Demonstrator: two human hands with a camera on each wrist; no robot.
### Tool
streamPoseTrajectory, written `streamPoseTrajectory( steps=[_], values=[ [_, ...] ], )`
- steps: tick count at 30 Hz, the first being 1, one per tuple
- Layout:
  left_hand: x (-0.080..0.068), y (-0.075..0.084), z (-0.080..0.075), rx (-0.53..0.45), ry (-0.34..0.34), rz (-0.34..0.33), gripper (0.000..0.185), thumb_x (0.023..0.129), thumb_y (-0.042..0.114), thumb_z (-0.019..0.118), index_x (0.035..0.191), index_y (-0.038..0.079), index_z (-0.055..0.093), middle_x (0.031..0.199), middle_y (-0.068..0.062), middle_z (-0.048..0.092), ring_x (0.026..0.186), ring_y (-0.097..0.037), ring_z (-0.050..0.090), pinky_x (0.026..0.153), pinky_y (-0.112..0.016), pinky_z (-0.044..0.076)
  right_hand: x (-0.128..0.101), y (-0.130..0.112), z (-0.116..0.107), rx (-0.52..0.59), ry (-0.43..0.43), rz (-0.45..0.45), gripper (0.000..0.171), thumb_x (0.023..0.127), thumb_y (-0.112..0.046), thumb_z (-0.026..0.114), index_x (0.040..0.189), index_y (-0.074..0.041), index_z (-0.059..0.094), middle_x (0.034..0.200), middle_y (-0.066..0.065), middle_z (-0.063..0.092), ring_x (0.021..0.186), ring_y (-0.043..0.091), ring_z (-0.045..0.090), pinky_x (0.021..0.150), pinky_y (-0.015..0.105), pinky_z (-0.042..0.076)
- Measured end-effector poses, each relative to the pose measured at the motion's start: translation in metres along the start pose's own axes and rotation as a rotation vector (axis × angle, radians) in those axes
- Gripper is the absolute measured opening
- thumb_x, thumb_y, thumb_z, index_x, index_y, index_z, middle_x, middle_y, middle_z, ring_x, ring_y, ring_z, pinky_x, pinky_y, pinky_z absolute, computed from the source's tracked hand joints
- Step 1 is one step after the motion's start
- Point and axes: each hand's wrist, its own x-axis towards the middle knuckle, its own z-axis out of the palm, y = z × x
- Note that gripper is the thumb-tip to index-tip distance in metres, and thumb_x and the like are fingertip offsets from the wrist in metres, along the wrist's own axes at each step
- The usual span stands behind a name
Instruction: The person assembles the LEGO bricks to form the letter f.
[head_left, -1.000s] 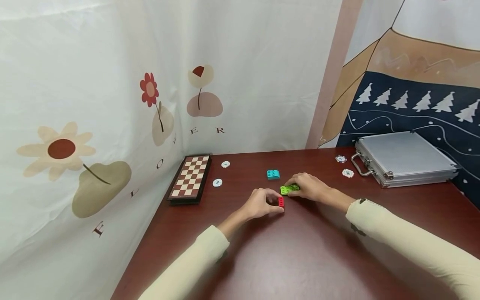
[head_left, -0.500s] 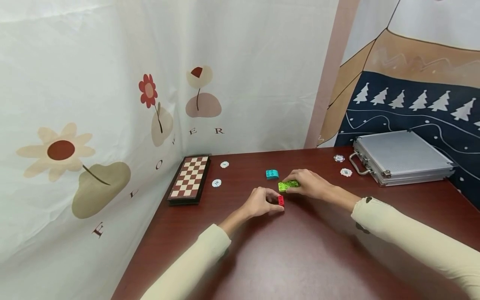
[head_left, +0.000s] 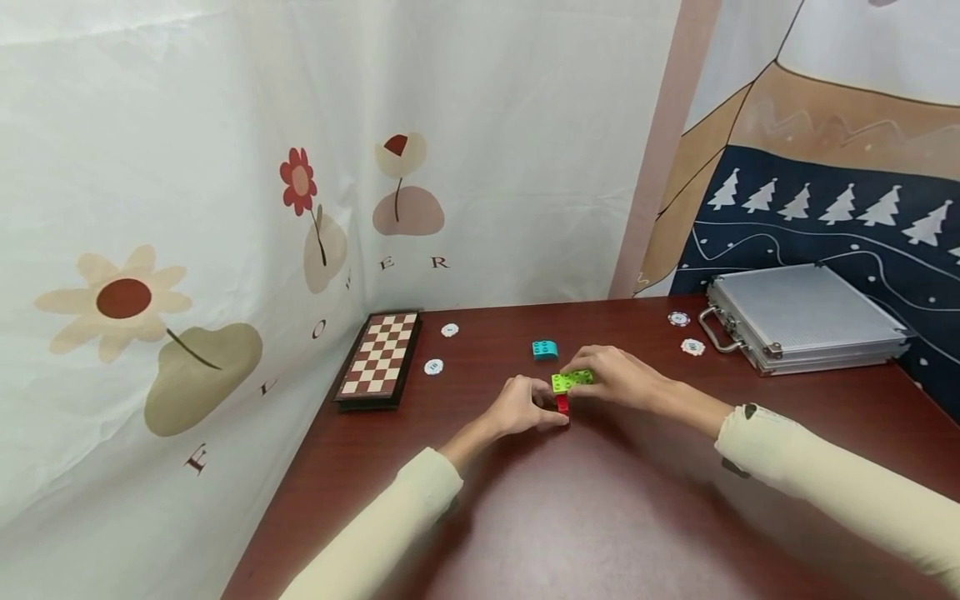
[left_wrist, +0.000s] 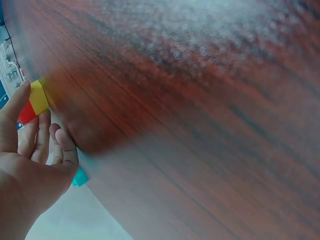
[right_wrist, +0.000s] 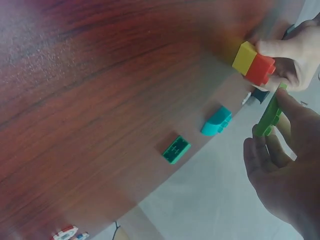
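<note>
On the dark red table (head_left: 600, 508), my left hand (head_left: 550, 408) pinches a small stack of a red brick (head_left: 562, 405) on a yellow brick (right_wrist: 244, 56). In the left wrist view the same red and yellow stack (left_wrist: 33, 103) shows at the fingertips. My right hand (head_left: 583, 377) grips a flat lime-green plate (head_left: 572, 381) by its edges and holds it just above and behind the red brick. In the right wrist view the green plate (right_wrist: 270, 115) hangs tilted, a short gap from the stack.
A teal curved brick (head_left: 545, 348) lies just behind the hands, and a small dark green plate (right_wrist: 176, 149) lies near it. A chessboard (head_left: 380, 354) sits at the left, poker chips (head_left: 434, 366) are scattered about, and a closed metal case (head_left: 802, 315) stands at the right.
My right hand has lifted the green plate off the table and brought it left, close over the red brick. The left hand has stayed put with its stack.
</note>
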Motion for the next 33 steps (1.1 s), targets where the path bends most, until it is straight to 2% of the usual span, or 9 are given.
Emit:
streamPoseTrajectory(
  steps=[7, 14, 22, 33],
  values=[
    [-0.001, 0.001, 0.000, 0.006, -0.018, -0.004, 0.023, 0.081, 0.028, 0.092, 0.094, 0.015, 0.079, 0.074, 0.009, 0.071, 0.062, 0.000, 0.059, 0.060, -0.019, 0.047, -0.006, -0.004, 0.004, 0.016, -0.025, 0.000, 0.029, 0.089, -0.027, 0.085, 0.115, -0.014, 0.080, 0.105, -0.001, 0.071, 0.080, 0.010, 0.058, 0.069, 0.024, 0.052],
    [0.000, -0.001, 0.000, 0.021, -0.019, -0.003, 0.023, 0.081, 0.029, 0.092, 0.094, 0.015, 0.079, 0.069, 0.008, 0.069, 0.060, -0.001, 0.056, 0.057, -0.019, 0.045, -0.011, -0.004, 0.009, 0.022, -0.033, -0.001, 0.028, 0.089, -0.028, 0.084, 0.114, -0.015, 0.081, 0.105, -0.001, 0.072, 0.082, 0.012, 0.058, 0.068, 0.023, 0.051],
    [0.000, -0.001, 0.000, 0.038, -0.011, -0.002, 0.034, 0.079, 0.029, 0.093, 0.105, 0.011, 0.080, 0.068, 0.009, 0.069, 0.058, 0.000, 0.058, 0.058, -0.018, 0.046, -0.010, -0.002, 0.015, 0.061, -0.038, -0.028, 0.027, 0.090, -0.027, 0.083, 0.114, -0.014, 0.080, 0.103, -0.003, 0.072, 0.079, 0.010, 0.058, 0.065, 0.022, 0.050],
    [0.000, 0.001, -0.001, 0.016, -0.024, -0.002, 0.028, 0.080, 0.028, 0.092, 0.100, 0.014, 0.079, 0.064, 0.005, 0.069, 0.053, -0.004, 0.060, 0.055, -0.019, 0.046, -0.007, -0.005, 0.017, 0.077, -0.042, -0.018, 0.028, 0.092, -0.026, 0.082, 0.117, -0.014, 0.080, 0.105, -0.002, 0.071, 0.085, 0.009, 0.062, 0.071, 0.023, 0.054]
  ],
)
